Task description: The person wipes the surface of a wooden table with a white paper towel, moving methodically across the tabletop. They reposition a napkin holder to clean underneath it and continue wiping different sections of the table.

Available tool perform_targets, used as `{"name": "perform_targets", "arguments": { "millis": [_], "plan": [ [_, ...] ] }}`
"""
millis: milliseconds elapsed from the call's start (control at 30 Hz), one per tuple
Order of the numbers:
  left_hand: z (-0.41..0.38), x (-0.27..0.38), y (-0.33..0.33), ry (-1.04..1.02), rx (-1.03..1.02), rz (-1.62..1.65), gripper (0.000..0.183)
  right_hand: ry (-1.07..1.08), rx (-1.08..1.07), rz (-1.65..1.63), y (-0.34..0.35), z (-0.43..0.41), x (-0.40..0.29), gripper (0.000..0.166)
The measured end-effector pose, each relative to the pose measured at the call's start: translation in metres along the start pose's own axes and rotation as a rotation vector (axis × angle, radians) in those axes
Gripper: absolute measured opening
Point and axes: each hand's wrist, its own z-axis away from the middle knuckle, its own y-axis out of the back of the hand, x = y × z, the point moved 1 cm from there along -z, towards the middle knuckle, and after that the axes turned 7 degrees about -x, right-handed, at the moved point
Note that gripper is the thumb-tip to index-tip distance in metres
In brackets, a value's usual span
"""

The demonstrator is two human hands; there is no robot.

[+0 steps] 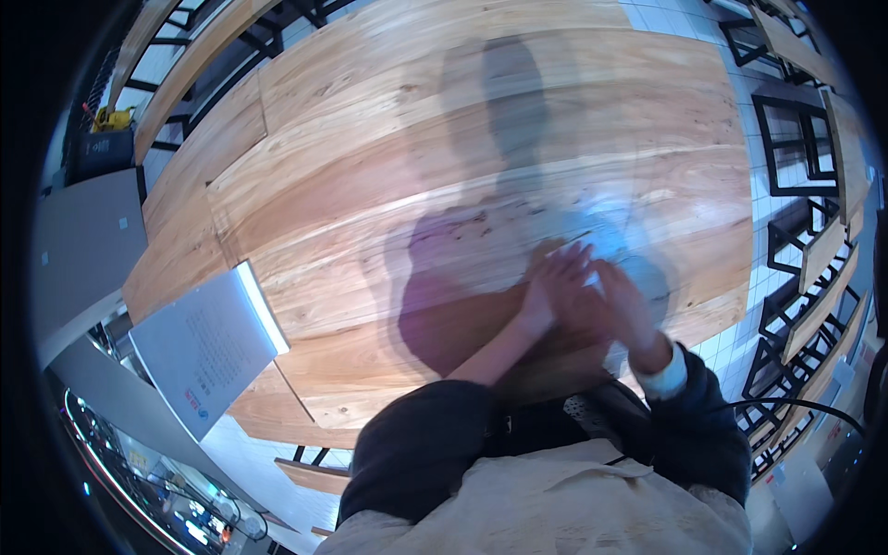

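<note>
Both hands are close together over the near right part of a wooden table. My left hand reaches forward from a dark sleeve, its fingers stretched out and partly overlapping the other hand's fingertips. Beside it, on the right, my right hand is blurred, with bent fingers angled towards the left one. No object shows clearly in either hand; the space between the palms is shaded. Bluish light and dark shadows fall on the wood around them.
A white sign board with writing stands at the table's left edge. Wooden benches with black metal frames line the right side, and more are at the upper left. A grey counter is at the left, near a dark bin. A black cable runs at the right.
</note>
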Motion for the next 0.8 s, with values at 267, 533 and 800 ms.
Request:
{"name": "perform_targets", "arguments": {
  "millis": [267,533,800],
  "plan": [
    [0.095,-0.311,0.171,0.853,0.391,-0.409,0.046,-0.525,0.697,-0.009,0.039,0.004,0.337,0.074],
    [-0.047,0.000,-0.015,0.024,-0.107,-0.046,0.034,-1.335,0.698,-0.034,0.069,0.170,0.504,0.102],
    [-0.087,-0.094,0.054,0.126,-0.302,-0.108,0.039,-1.179,0.770,-0.408,0.044,0.238,0.528,0.077]
  ]
}}
